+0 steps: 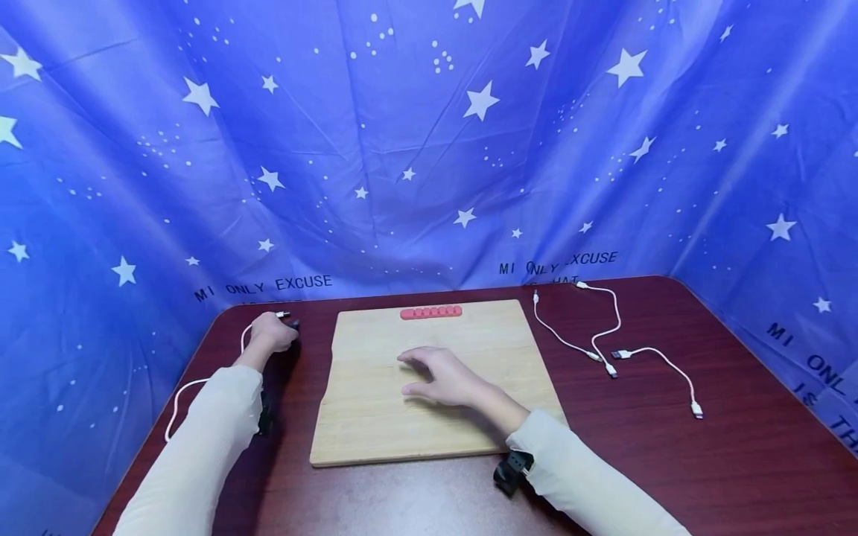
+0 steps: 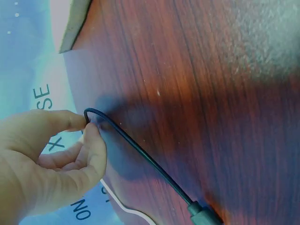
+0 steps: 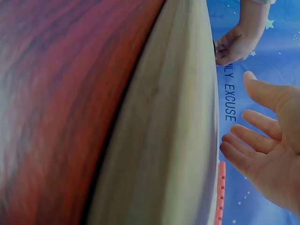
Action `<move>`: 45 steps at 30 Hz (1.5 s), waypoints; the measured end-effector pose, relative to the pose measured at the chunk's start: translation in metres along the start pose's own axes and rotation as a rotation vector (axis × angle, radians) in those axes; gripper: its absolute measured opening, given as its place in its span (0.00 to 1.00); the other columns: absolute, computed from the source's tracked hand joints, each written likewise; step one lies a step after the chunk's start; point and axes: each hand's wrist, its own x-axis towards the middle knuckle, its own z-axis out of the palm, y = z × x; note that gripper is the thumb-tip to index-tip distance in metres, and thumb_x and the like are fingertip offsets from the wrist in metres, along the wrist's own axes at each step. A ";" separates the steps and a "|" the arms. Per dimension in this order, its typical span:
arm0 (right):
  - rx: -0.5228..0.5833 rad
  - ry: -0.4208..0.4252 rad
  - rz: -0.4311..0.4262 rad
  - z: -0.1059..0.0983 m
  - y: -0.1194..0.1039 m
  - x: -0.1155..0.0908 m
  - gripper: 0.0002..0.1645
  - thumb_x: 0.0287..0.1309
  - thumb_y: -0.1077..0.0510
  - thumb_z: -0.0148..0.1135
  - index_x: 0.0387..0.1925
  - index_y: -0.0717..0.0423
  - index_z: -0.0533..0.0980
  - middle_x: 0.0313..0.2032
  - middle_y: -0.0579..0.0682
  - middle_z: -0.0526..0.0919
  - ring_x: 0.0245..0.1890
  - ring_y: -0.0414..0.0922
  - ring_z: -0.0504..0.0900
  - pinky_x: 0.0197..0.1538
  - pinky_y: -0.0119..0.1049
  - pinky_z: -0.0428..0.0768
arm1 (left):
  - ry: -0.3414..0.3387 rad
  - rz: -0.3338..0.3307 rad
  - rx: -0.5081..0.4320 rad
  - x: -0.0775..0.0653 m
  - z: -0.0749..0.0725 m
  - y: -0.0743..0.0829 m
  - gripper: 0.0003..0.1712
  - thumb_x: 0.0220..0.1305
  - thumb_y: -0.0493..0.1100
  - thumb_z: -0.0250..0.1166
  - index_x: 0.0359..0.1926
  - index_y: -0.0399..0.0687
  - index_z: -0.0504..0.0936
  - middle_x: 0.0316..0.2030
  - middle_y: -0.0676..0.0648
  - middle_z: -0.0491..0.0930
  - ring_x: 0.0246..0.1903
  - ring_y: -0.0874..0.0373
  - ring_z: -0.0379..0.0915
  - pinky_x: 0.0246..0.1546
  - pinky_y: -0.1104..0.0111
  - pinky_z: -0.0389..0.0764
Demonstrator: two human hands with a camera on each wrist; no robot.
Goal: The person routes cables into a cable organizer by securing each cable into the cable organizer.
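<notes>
Between thumb and fingertip my left hand (image 2: pixel 56 150) pinches a black cable (image 2: pixel 140 150), which bends at the fingers and runs down to a thick black plug (image 2: pixel 204 214). In the head view that left hand (image 1: pixel 273 333) is over the table's left side, left of a wooden board (image 1: pixel 375 402). My right hand (image 1: pixel 445 378) hovers above the board with thumb and fingers apart, holding nothing. In the right wrist view the right hand (image 3: pixel 272 154) shows its spread fingers. A red strip with several notches (image 1: pixel 431 313) lies along the board's far edge.
A white cable (image 1: pixel 177 406) lies at the table's left, its plug by the left hand. Further white cables (image 1: pixel 617 320) and a short white USB cable (image 1: pixel 670 365) lie right of the board. A blue star-patterned curtain (image 1: pixel 402 149) hangs behind the dark red table (image 1: pixel 731 461).
</notes>
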 end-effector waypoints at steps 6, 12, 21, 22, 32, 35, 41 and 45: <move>0.029 0.005 -0.018 0.007 -0.004 0.004 0.31 0.55 0.54 0.68 0.58 0.61 0.73 0.58 0.56 0.80 0.61 0.52 0.76 0.69 0.46 0.71 | -0.166 -0.048 -0.279 0.003 0.005 -0.002 0.07 0.53 0.34 0.58 0.20 0.41 0.74 0.07 0.59 0.71 0.11 0.70 0.70 0.20 0.77 0.81; 0.060 0.009 -0.015 0.011 -0.009 0.007 0.30 0.55 0.53 0.68 0.58 0.60 0.74 0.57 0.56 0.80 0.60 0.51 0.77 0.68 0.44 0.73 | -0.263 -0.092 -0.443 0.000 0.010 -0.001 0.06 0.58 0.33 0.59 0.36 0.34 0.75 0.13 0.57 0.74 0.17 0.69 0.73 0.25 0.76 0.84; 0.106 0.022 -0.026 0.020 -0.015 0.014 0.29 0.56 0.53 0.68 0.57 0.60 0.74 0.56 0.55 0.81 0.59 0.50 0.78 0.67 0.42 0.74 | -0.356 -0.031 -0.498 -0.013 0.006 0.008 0.16 0.61 0.33 0.57 0.47 0.23 0.77 0.17 0.56 0.79 0.16 0.72 0.72 0.27 0.78 0.83; 0.111 0.024 -0.031 0.021 -0.016 0.016 0.28 0.56 0.53 0.68 0.57 0.60 0.74 0.56 0.55 0.81 0.59 0.49 0.79 0.67 0.42 0.74 | -0.360 -0.022 -0.498 -0.014 0.005 0.008 0.16 0.61 0.32 0.57 0.47 0.23 0.77 0.17 0.56 0.80 0.17 0.71 0.72 0.27 0.78 0.83; 0.164 0.028 -0.039 0.033 -0.028 0.027 0.27 0.56 0.54 0.67 0.56 0.59 0.75 0.55 0.55 0.82 0.57 0.48 0.80 0.66 0.40 0.75 | -0.382 0.021 -0.488 -0.024 0.004 0.016 0.10 0.65 0.32 0.57 0.43 0.27 0.77 0.24 0.52 0.80 0.26 0.65 0.74 0.35 0.73 0.86; 0.150 0.032 -0.051 0.036 -0.033 0.031 0.26 0.57 0.53 0.67 0.56 0.57 0.75 0.55 0.53 0.82 0.57 0.48 0.80 0.65 0.37 0.76 | -0.395 0.044 -0.513 -0.026 0.004 0.020 0.10 0.64 0.31 0.57 0.43 0.25 0.76 0.23 0.52 0.80 0.26 0.66 0.75 0.35 0.73 0.86; 0.145 0.023 -0.046 0.043 -0.040 0.034 0.26 0.57 0.53 0.67 0.55 0.57 0.76 0.54 0.52 0.82 0.56 0.47 0.80 0.65 0.34 0.76 | -0.440 0.065 -0.587 -0.031 0.007 0.028 0.12 0.64 0.30 0.58 0.45 0.23 0.75 0.23 0.53 0.80 0.25 0.67 0.77 0.33 0.74 0.86; 0.157 0.030 -0.040 0.046 -0.042 0.033 0.25 0.56 0.53 0.67 0.55 0.57 0.76 0.53 0.52 0.83 0.55 0.46 0.81 0.64 0.33 0.76 | -0.454 0.070 -0.608 -0.034 0.008 0.036 0.12 0.64 0.31 0.58 0.46 0.24 0.74 0.24 0.53 0.81 0.27 0.67 0.77 0.33 0.75 0.86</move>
